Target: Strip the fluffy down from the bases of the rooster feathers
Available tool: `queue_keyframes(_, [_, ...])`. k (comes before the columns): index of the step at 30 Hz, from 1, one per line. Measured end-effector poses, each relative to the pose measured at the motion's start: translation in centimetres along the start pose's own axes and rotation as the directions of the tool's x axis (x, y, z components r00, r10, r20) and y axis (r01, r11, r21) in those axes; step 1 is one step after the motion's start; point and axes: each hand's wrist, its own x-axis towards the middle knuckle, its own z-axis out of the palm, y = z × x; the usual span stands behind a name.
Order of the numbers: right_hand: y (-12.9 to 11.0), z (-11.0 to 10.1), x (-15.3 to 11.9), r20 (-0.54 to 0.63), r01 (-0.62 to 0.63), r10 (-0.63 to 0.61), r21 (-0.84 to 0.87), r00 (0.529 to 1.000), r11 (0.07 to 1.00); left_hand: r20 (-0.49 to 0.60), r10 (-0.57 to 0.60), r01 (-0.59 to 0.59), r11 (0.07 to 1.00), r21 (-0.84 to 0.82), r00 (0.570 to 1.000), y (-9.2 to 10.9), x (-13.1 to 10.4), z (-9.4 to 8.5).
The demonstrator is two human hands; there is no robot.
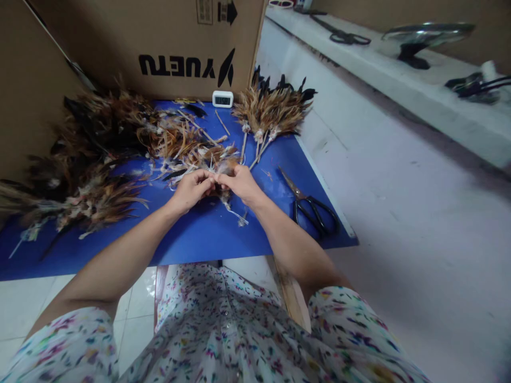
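Observation:
My left hand (194, 189) and my right hand (240, 183) meet over the blue table, fingertips pinched together. Between them a small fluffy brown feather (229, 169) shows above the right fingers, its base hidden in the pinch. Just behind the fingers lie loose brown and white feathers (203, 154). Some pale fluff and a thin strand (238, 215) rest on the table under my right hand. To the right are black-handled scissors (309, 205), blades pointing away and to the left.
Feather bundles on sticks (271, 109) lie at the back right, near a small white digital clock (222, 99). A big feather pile (96, 138) covers the left side. A cardboard box (175, 32) stands behind. On the right ledge (359, 64) lie more scissors (349, 37).

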Motion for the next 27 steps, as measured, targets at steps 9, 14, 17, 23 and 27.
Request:
queue_keyframes(9, [0.08,0.01,-0.01,-0.002,0.05,-0.05,0.039,0.999,0.998,0.004,-0.044,0.044,0.999,-0.031,0.999,0.4,-0.08,0.02])
queue_keyframes(14, [0.11,-0.04,0.06,0.001,0.008,-0.008,0.041,1.0,0.999,-0.032,-0.073,0.07,0.993,-0.092,0.997,0.68,-0.07,0.15])
queue_keyframes(17, [0.11,-0.05,0.06,0.0,-0.008,0.008,0.046,1.0,0.999,-0.036,-0.088,0.082,0.987,-0.141,0.995,0.88,-0.09,0.3])
queue_keyframes(23, [0.02,0.0,-0.05,0.011,-0.004,0.003,0.113,1.0,0.994,-0.041,-0.116,0.105,0.972,-0.21,0.992,0.56,-0.05,0.3])
queue_keyframes(27, [-0.05,-0.04,-0.06,0.008,-0.011,0.01,0.118,1.0,0.993,-0.053,-0.12,0.104,0.966,-0.237,0.991,0.39,0.08,0.17])
